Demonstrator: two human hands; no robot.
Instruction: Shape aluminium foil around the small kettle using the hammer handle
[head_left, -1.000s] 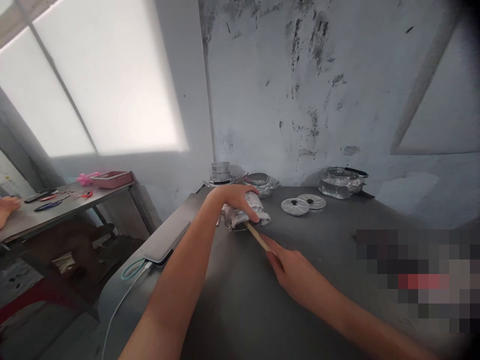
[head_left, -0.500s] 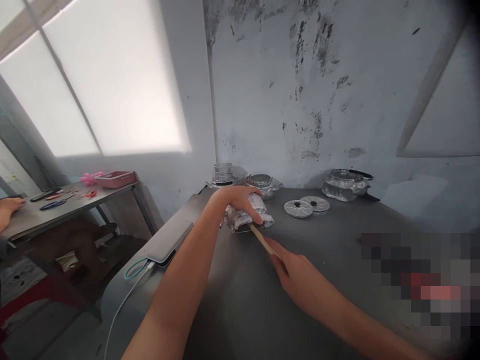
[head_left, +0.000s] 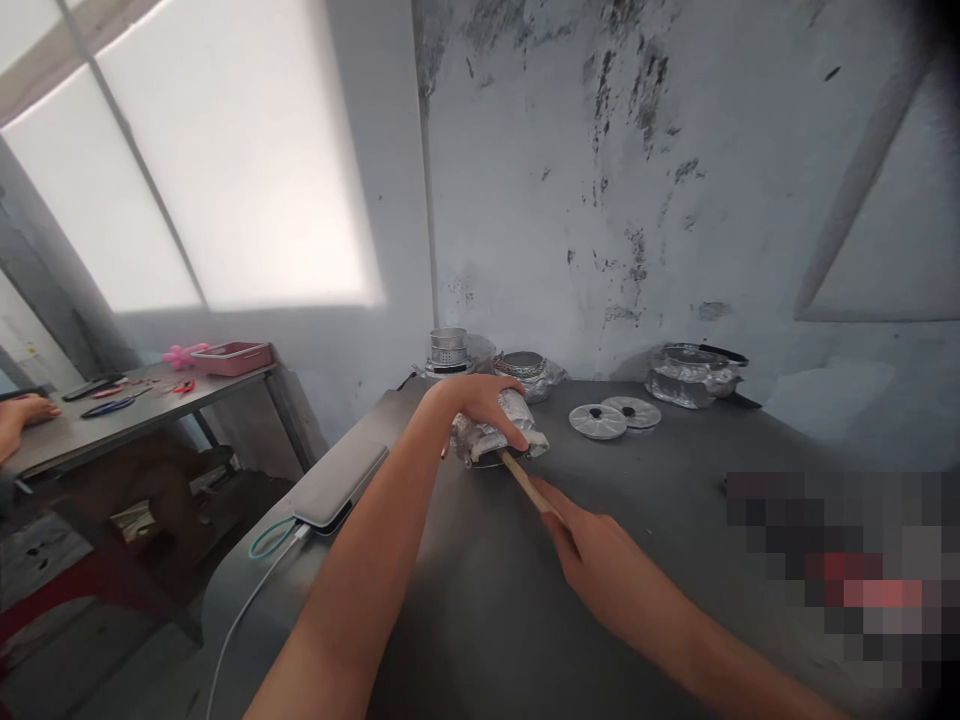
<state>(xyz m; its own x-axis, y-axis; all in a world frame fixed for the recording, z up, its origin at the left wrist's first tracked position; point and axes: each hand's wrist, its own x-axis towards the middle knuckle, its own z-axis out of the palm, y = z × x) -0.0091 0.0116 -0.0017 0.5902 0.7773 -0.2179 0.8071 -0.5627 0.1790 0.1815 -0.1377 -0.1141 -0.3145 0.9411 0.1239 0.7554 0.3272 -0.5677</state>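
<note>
left hand (head_left: 484,398) clasps foil-wrapped bundle (head_left: 514,408), which may rip if the wooden stick (head_left: 520,476) pinched in right hand (head_left: 589,540) twists.

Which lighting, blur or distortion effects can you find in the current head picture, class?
Head view: the large white patch at upper left is nearly blown out; head view: coarse pixel blocks hide the lower right; head view: the crumpled silver foil bundle shows little fine detail.

Pink basket (head_left: 234,364) on a side table (head_left: 161,410), flat grey device (head_left: 341,487) with white cable (head_left: 251,603), dark-stained wall (head_left: 517,200)
</note>
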